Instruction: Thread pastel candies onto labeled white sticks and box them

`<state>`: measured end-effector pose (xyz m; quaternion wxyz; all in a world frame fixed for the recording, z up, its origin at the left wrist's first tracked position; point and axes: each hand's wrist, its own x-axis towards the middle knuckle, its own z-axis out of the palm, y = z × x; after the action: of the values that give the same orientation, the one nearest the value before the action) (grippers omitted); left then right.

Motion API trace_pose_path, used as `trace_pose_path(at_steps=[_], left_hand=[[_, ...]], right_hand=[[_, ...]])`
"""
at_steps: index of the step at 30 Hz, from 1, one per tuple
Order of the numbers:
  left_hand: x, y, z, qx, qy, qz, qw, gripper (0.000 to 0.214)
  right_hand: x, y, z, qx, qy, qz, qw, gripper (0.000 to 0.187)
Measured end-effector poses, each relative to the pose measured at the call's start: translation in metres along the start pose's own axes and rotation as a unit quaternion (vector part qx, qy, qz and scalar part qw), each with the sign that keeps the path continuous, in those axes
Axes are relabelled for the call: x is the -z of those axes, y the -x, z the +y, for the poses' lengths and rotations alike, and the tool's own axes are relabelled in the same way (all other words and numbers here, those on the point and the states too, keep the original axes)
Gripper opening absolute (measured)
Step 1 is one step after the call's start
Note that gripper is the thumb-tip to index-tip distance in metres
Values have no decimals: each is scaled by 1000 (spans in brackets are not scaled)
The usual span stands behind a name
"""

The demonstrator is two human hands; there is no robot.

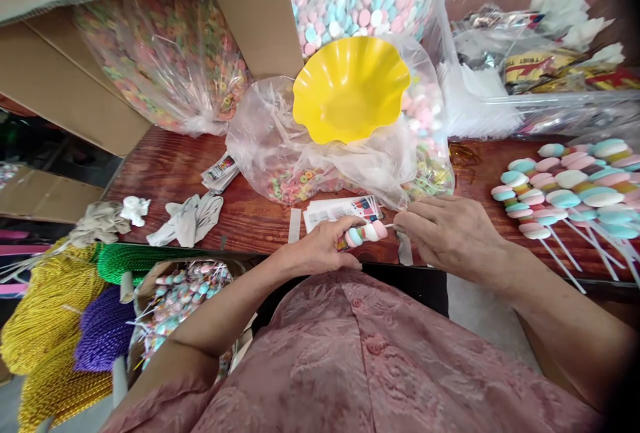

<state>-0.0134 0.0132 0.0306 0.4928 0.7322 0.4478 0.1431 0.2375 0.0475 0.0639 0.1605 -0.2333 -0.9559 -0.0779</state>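
Near the table's front edge, my left hand (327, 245) is closed around the left end of a candy skewer (367, 233) with pink, white and blue pieces threaded in a row. From its right end a thin white stick runs to my right hand (440, 229), whose fingers are pinched on it. Just behind my left hand lies a stack of printed cards (325, 211). Finished-looking candy skewers (570, 196) in pink, blue and white lie piled at the right, sticks towards me. A yellow wavy bowl (350, 96) stands behind my hands on plastic bags.
Clear bags of pastel candies (365, 6) and ring-shaped candies (200, 53) stand at the back among cardboard boxes (250, 6). A clear plastic bin (480, 96) holds wrappers at back right. Gloves (187, 219) lie at left, above yellow cord bundles (55, 306) and a box of wrapped candy (185, 293).
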Motion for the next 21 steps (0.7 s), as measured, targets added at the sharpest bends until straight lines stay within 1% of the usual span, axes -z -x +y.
trace_pose_path(at_steps=[2, 5, 7, 9, 13, 16, 18, 21], left_hand=[[0, 2, -1, -4, -3, -13, 1000, 79], [-2, 3, -2, 4, -34, -26, 999, 82], [-4, 2, -4, -2, -41, -29, 999, 83], [-5, 0, -5, -10, -37, -32, 999, 85], [-6, -1, -5, -15, -49, -39, 998, 90], [-7, 0, -4, -9, -66, -51, 997, 93], [-6, 2, -3, -7, -70, -54, 996, 95], [-4, 4, -3, -5, -61, -49, 997, 98]], right_hand=[[-3, 0, 0, 17, -3, -12, 1000, 18], [-7, 0, -1, 23, -7, -36, 999, 19], [-9, 0, -2, 17, -25, -65, 997, 20], [-9, -1, -3, 8, -51, -108, 993, 22], [-8, -6, -3, -22, -99, -214, 972, 19], [-8, -12, -1, -48, -143, -276, 949, 20], [-8, -14, 1, -64, -172, -298, 937, 24], [-10, -16, 1, -85, -194, -299, 931, 29]])
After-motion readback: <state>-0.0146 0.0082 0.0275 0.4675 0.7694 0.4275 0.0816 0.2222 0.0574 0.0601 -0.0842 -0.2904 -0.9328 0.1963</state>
